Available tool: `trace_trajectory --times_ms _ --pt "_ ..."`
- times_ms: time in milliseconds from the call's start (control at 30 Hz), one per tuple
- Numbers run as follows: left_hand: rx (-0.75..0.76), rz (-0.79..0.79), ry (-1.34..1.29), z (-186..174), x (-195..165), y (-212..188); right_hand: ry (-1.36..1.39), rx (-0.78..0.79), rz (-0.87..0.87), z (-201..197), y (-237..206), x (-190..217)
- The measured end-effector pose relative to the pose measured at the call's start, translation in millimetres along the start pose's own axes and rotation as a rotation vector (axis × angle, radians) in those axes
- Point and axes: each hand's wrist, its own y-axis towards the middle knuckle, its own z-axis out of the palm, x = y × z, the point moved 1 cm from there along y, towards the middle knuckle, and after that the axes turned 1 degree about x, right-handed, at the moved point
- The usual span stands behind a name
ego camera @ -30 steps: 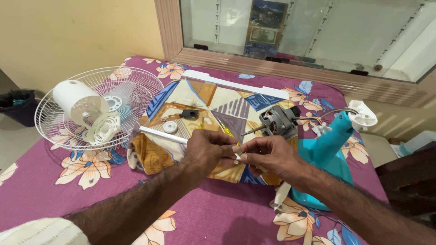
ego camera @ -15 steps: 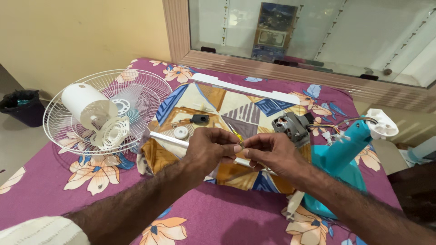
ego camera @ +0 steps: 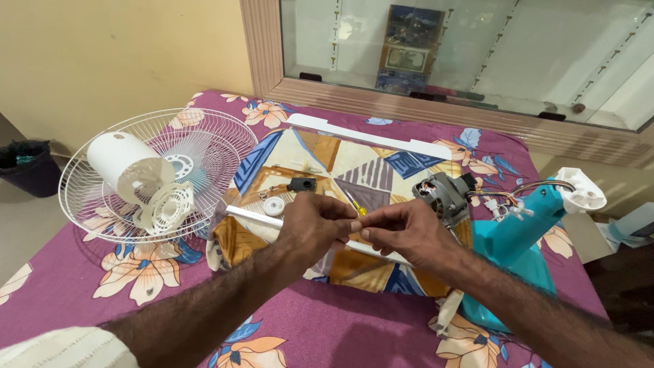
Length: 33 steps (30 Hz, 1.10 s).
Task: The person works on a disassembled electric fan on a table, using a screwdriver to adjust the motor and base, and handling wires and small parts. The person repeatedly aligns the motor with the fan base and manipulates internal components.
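Both hands meet over the middle of a patchwork cloth (ego camera: 320,153) spread on a purple floral bedcover (ego camera: 340,327). Left hand (ego camera: 315,228) and right hand (ego camera: 402,232) sit fingertip to fingertip, fingers pinched nearly closed around something too small to make out; what it is, cannot tell.

Directly under the hands lies a white tube (ego camera: 248,217), running from left of the left hand and showing again below the right hand. A yellow-handled screwdriver (ego camera: 355,204) pokes out just behind the fingertips, lying on the cloth.

On the cloth behind the left hand: a small white round cap (ego camera: 273,206) touching the tube's upper side, and a small black part (ego camera: 300,184) further back.

Left: white wire fan guard (ego camera: 204,146) lying flat, with a white cylindrical housing (ego camera: 122,160) and a white ribbed hub piece (ego camera: 167,208) resting in it.

Right: bare fan motor (ego camera: 443,194) with loose wires, beside a teal fan stand (ego camera: 511,252) with a white top fitting (ego camera: 579,191).

A long flat white strip (ego camera: 368,134) lies along the far edge of the cloth. Black bin (ego camera: 27,167) on the floor, far left. A wood-framed glass panel (ego camera: 443,54) stands behind the bed, with a small rectangular blue-and-brown picture (ego camera: 407,48) showing in it; detail unreadable.
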Motion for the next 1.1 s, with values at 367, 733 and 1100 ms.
trace_trajectory --times_ms 367,733,1100 --pt "0.091 0.055 -0.088 5.2 8.2 8.1 0.054 0.024 0.039 0.8 -9.9 0.2" --pt "0.190 0.045 -0.151 25.8 7.2 5.5 0.247 -0.036 0.071 -17.2 -41.3 -4.5" --pt "0.256 0.063 -0.235 91.5 -12.5 -1.1 0.436 -0.117 0.105 -63.3 -84.2 -35.3"
